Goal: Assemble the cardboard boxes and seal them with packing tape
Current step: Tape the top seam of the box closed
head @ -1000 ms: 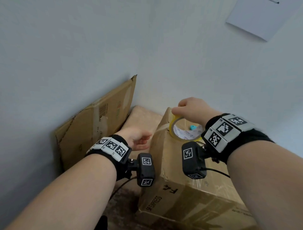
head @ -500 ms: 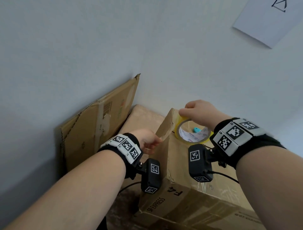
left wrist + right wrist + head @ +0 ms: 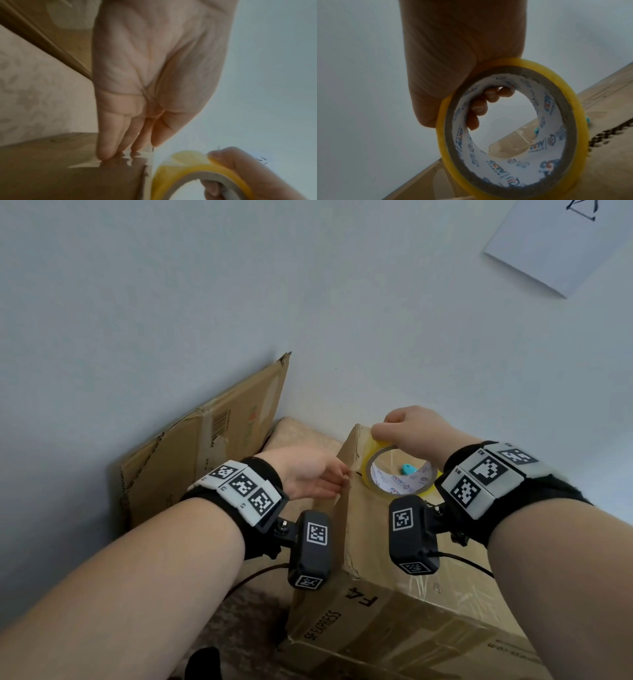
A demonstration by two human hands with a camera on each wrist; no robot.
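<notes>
The cardboard box [image 3: 404,594] stands as before in the corner. The left hand [image 3: 308,474] has moved onto its far left edge, straight fingers [image 3: 104,151] pressing clear tape down. The right hand [image 3: 414,429] still grips the tape roll [image 3: 400,474] atop the box.

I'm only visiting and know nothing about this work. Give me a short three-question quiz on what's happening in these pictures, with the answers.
1. True or false: the right hand grips the tape roll with fingers curled through its core.
2. What do the left hand's straight fingers press on? A) the wall B) the tape end on the cardboard box C) the flattened cardboard
3. Fill in: the small object seen through the roll's hole is ____ in colour.

Key: 1 true; 2 B; 3 turquoise.
</notes>
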